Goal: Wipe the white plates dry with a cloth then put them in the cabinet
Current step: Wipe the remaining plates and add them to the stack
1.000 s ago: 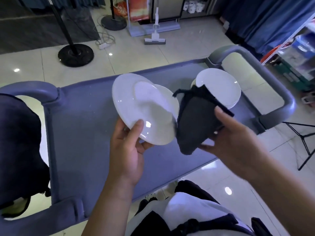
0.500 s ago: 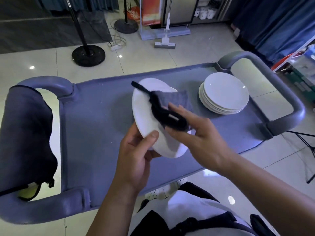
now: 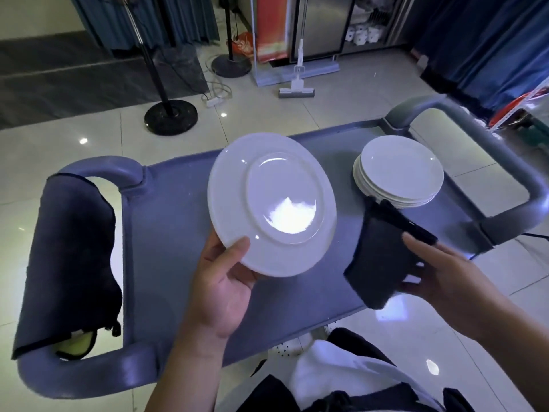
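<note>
Cart (image 3: 178, 233) bears stacked plates (image 3: 398, 173); left hand (image 3: 219, 292) holds one plate (image 3: 271, 203).

held plate (image 3: 271, 203): plain white, glossy
plate stack (image 3: 399, 171): white
cloth (image 3: 383, 257): dark grey, black edging
cart top (image 3: 166, 233): blue-grey
draped towel (image 3: 68, 257): dark navy
floor tiles (image 3: 44, 144): pale cream
curtains (image 3: 481, 40): deep blue

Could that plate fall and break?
It might. The left hand holds the tilted plate only at its lower rim, over the cart, so a weak grip could let it slip. The cloth in the right hand hangs close to the plate stack, so a careless swing could nudge it.
</note>
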A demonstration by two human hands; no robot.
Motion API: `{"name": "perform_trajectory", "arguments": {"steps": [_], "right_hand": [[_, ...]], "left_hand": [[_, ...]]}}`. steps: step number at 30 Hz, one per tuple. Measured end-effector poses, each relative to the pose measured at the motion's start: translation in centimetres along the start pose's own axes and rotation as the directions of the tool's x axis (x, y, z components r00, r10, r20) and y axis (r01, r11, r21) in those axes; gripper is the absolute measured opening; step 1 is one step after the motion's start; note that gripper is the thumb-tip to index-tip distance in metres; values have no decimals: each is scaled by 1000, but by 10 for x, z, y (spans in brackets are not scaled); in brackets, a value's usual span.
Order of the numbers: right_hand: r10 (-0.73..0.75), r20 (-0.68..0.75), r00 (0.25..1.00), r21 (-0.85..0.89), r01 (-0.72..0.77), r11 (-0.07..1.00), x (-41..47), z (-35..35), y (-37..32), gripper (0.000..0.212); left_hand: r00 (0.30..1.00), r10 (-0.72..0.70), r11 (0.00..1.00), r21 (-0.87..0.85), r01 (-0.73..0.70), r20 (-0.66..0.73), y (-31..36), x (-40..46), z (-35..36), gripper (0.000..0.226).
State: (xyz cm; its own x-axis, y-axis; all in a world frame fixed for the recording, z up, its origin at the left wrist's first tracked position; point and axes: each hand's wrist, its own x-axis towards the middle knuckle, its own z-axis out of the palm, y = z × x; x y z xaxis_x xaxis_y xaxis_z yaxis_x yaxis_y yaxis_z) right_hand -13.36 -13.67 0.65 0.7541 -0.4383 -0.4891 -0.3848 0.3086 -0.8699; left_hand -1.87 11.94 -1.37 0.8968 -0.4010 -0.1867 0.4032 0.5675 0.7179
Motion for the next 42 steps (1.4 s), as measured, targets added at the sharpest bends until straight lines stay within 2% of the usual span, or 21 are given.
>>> {"name": "perform_trajectory", "arguments": {"steps": [3, 5, 7, 8, 10, 12, 15, 19, 21, 22, 24, 26, 28, 29, 31, 32, 33, 35, 37, 39, 42], "right_hand": [[-278, -58, 959, -116, 270, 956, -6, 10, 4, 14], [-523, 47, 851, -247, 517, 820, -9, 26, 4, 9], [-650, 237, 722, -425, 679, 599, -5, 44, 14, 43], [-643, 347, 683, -537, 707, 460, -4, 53, 21, 59], [-546, 479, 688, -685, 681, 258, -4, 67, 34, 85], [-528, 481, 700, -722, 658, 215, -2, 72, 38, 92], [-660, 405, 633, -696, 682, 226, 7, 67, 34, 65], [-726, 384, 571, -689, 701, 186, 12, 60, 31, 59], [-732, 351, 584, -667, 705, 242, 14, 57, 23, 65], [-720, 314, 619, -641, 698, 321, 16, 56, 15, 67], [-653, 212, 727, -531, 647, 547, 26, 54, -1, 66], [-520, 73, 851, -311, 515, 799, 44, 45, -17, 55], [-275, -4, 961, -19, 275, 961, 64, 30, -23, 40], [-151, 13, 988, 99, 149, 984, 71, 20, -24, 35], [-2, 97, 995, 257, -23, 966, 78, 1, -20, 30], [38, 136, 990, 323, -81, 943, 80, -6, -17, 30], [65, 165, 984, 383, -124, 915, 82, -13, -12, 30], [98, 230, 968, 450, -195, 871, 87, -23, -5, 33], [123, 289, 949, 450, -248, 858, 94, -27, -1, 37], [142, 305, 942, 426, -268, 864, 98, -31, -3, 40], [167, 284, 944, 364, -268, 892, 105, -39, -7, 35]], "left_hand": [[1000, -15, 999, 31, 15, 18, -3, 1, 6, 43], [999, -42, 999, 35, 42, 20, -7, 2, 16, 42], [997, -73, 997, 0, 73, 23, -10, 3, 28, 40], [996, -82, 996, -25, 83, 17, -9, 3, 33, 41], [996, -90, 995, -48, 88, -29, -7, 4, 42, 44], [990, -110, 992, -63, 105, -85, -2, 4, 48, 50], [976, -164, 985, -83, 153, -143, -1, 4, 56, 59], [976, -123, 992, 15, 128, -179, -7, 8, 73, 40], [985, -42, 987, 144, 66, -168, -10, 15, 87, 30], [987, 3, 974, 223, 33, -161, -13, 21, 94, 31], [984, 106, 902, 431, -33, -146, -19, 38, 107, 35], [987, 142, 755, 653, -59, -75, -24, 56, 115, 23], [987, 151, 664, 746, -58, -58, -24, 65, 110, 18], [977, 202, 639, 765, -75, -73, -21, 68, 105, 17], [916, 387, 592, 790, -156, -109, -11, 65, 92, 11], [877, 461, 602, 774, -197, -136, -7, 62, 85, 14], [873, 455, 669, 714, -206, -175, -5, 57, 79, 30], [965, 191, 881, 465, -87, -180, -9, 55, 75, 58], [999, -39, 938, 343, 38, -4, -19, 51, 83, 65], [994, -77, 931, 363, 43, 79, -28, 51, 93, 68], [999, -35, 915, 404, 23, 21, -41, 54, 104, 74]]}}
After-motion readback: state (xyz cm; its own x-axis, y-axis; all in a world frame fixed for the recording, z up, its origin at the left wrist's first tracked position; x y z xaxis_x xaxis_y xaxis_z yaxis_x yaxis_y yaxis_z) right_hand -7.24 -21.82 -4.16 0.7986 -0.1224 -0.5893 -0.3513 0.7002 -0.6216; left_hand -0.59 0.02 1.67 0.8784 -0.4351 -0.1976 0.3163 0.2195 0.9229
